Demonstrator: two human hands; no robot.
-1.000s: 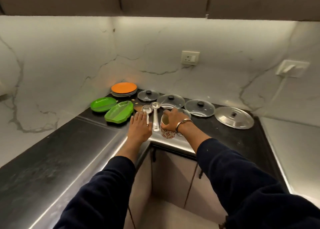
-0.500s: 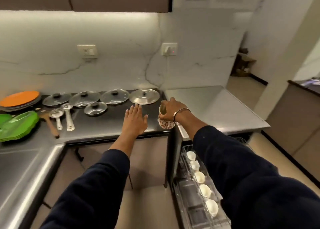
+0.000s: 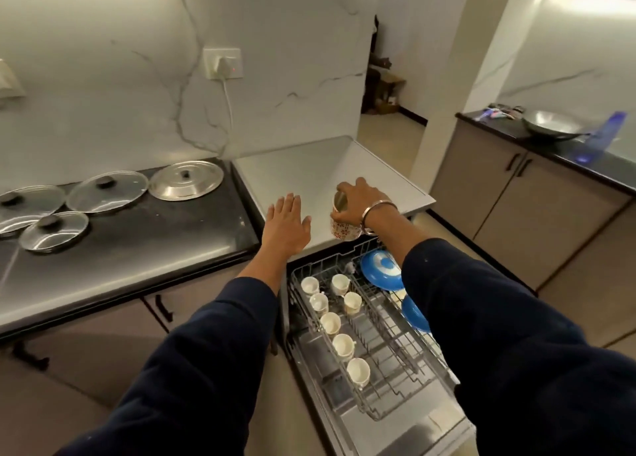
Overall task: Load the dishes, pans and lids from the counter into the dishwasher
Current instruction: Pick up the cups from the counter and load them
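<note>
My right hand grips a white cup with a red pattern by its rim, above the back edge of the pulled-out dishwasher rack. My left hand hovers flat and empty just left of the cup. The rack holds several white cups in rows and two blue plates on the right. On the black counter at the left lie a steel lid and several glass lids.
A grey steel worktop lies above the dishwasher. A plugged wall socket is on the marble wall. A second counter at the far right carries a steel wok and a blue bottle. Cabinet doors stand below both counters.
My view has swung right from the corner counter to the open dishwasher. My right hand has carried the patterned cup along with it, and my left hand has followed, still flat.
</note>
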